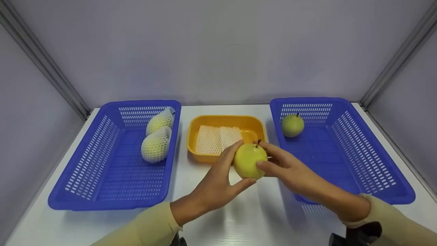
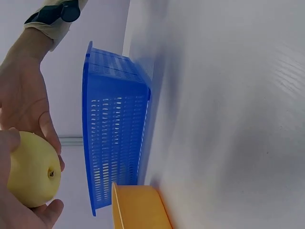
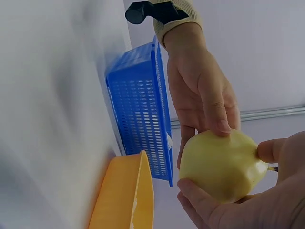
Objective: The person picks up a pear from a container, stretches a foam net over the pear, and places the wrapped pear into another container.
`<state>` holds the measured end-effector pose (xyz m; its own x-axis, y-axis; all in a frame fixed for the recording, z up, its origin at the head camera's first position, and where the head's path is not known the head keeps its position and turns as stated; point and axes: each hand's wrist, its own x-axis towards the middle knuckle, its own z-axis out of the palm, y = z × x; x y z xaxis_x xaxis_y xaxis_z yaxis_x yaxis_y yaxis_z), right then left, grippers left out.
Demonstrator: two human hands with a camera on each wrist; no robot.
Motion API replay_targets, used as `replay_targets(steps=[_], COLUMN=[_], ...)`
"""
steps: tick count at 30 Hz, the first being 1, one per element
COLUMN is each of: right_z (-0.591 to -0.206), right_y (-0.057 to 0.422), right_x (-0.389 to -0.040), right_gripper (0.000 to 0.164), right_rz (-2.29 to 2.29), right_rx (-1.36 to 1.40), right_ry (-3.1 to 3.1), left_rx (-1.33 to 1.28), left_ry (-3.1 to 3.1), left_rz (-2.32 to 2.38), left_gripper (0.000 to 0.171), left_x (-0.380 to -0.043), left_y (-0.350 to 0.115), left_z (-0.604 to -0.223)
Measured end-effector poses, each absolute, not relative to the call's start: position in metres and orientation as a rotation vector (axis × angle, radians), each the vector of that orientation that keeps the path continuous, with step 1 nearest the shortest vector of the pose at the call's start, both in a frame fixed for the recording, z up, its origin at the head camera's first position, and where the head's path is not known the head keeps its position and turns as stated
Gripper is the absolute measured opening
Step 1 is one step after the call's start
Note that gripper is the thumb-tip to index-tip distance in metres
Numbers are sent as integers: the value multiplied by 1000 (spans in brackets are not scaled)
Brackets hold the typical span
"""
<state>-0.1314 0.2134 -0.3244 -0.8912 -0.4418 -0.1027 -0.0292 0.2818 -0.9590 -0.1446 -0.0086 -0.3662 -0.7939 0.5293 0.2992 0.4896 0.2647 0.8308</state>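
- Bare yellow pear (image 1: 251, 161) is up in the air, above the white table (image 1: 239, 234), near the close right corner of the orange tray (image 1: 205, 158).
- Left hand (image 1: 215, 186) grips the pear from its left side, thumb low, fingers behind; right hand (image 1: 293, 171) grips it from the other side, thumb against the skin, close to the stem (image 3: 272, 168).
- Step in hand, as I judge it: handling the unwrapped fruit two-handed, perhaps looking it over (whether it is being turned, one moment cannot tell).
- Flat foam nets (image 1: 209, 140) lie in the tray, none on the held pear.
- Left basket (image 1: 124, 174) holds two netted pears (image 1: 155, 145) along its right wall; right basket (image 1: 327, 160) holds one bare green pear (image 1: 292, 125) by its left wall.
- Wrapping seems the likely follow-on, going by those netted fruits. That would call for one hand keeping the pear secure while the other frees a net and opens its mouth; a careless grip could snag the stem.
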Motion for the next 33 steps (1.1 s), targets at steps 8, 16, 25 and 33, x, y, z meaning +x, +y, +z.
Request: replay_targets(steps=[8,16,25,33], right_z=[-343,-379,-424,-438], right_y=[205,195,186,185], right_x=[-119,-115,-108,-109], right_gripper=[64,57,56,58], right_rz=[-1606,-1659,-1629,-1626], right_rx=[-511,-580,-539,-555], right_ry=[2265,2194,2171,2163], left_rx=[987,854,626,649], left_ry=[2487,2395,2277,2360], left_rz=[1538,1565,1551,1461], left_gripper=[82,78,77,79], left_x=[-130,-120,-112,-111], left_y=[-26,-41,-46,-46], left_z=[-375,-402,-437,-447])
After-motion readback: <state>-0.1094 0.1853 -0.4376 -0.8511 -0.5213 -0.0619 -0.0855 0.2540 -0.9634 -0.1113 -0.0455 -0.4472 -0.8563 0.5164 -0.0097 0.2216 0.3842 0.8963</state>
